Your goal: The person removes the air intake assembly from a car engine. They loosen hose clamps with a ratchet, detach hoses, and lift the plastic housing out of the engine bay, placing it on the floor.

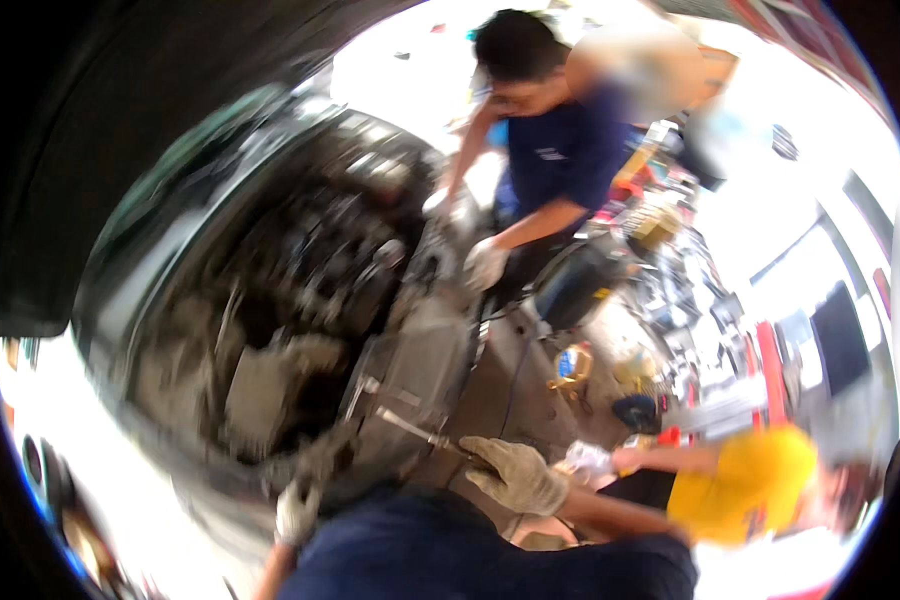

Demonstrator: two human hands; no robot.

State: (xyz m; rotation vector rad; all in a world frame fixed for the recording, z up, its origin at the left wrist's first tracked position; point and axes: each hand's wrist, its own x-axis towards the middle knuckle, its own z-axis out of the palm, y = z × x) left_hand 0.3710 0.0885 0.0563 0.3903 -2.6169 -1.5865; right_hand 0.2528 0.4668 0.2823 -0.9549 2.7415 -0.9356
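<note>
My right hand point(515, 476), in a dirty light work glove, reaches to the front edge of an open engine bay. Its fingertips are closed on the near end of a silver wrench point(410, 427), which points left over the front panel point(407, 365). Another small metal piece point(370, 384) lies just beyond the wrench head. Farther left, my gloved left hand point(298, 512) is low against the car's front edge; blur and shadow hide its fingers. Dusty engine parts point(320, 245) fill the bay.
Across the front panel, a person in a dark blue shirt point(560, 160) leans in with gloved hands. Close on my right is another person in a yellow shirt point(745, 485). A dark rounded container point(577, 285) and cluttered tools and parts point(675, 260) stand behind.
</note>
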